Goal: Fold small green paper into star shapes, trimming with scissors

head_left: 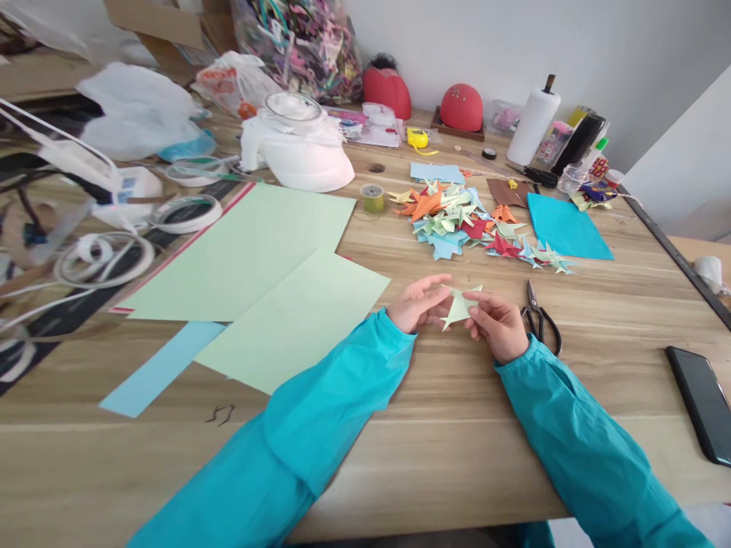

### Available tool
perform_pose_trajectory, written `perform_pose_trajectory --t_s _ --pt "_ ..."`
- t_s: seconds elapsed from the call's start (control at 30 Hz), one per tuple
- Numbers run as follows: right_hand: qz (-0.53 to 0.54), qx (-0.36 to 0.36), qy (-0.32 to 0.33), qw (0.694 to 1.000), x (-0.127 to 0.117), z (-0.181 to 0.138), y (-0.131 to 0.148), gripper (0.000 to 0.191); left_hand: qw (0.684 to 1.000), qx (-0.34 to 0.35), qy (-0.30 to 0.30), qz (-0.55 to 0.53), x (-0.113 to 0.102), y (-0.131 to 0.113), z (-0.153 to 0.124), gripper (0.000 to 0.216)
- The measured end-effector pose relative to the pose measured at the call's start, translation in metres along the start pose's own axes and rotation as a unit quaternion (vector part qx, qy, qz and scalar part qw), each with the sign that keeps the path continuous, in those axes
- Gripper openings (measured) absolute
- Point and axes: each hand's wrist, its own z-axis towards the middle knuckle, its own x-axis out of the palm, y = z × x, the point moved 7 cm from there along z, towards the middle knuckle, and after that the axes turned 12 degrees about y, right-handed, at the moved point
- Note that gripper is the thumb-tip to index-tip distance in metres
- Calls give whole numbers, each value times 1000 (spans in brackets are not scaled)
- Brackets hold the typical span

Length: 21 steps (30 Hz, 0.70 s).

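A small pale green paper crane (pixel 458 307), with pointed tips, is held up over the table between my two hands. My right hand (pixel 498 323) pinches its right side between thumb and fingers. On the other side, my left hand (pixel 419 304) has its thumb and fingers around the left edge, some fingers partly hidden behind the paper. Black-handled scissors (pixel 535 313) lie just beyond my right hand. Farther back is a heap of folded paper cranes (pixel 451 213) in orange, green, blue and red.
Large pale green sheets (pixel 297 320) and a blue strip (pixel 163 369) lie to the left. A thread spool (pixel 373 199) stands behind. Bright blue paper (pixel 568 227) and a phone (pixel 701 403) are on the right. Coiled cables (pixel 103 259) crowd the far left.
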Motion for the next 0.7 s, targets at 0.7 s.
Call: perform_pose_trajectory --t_s 0.7 --pt "-32 -12 9 999 9 -2 7 38 987 2 9 158 9 -4 -3 83"
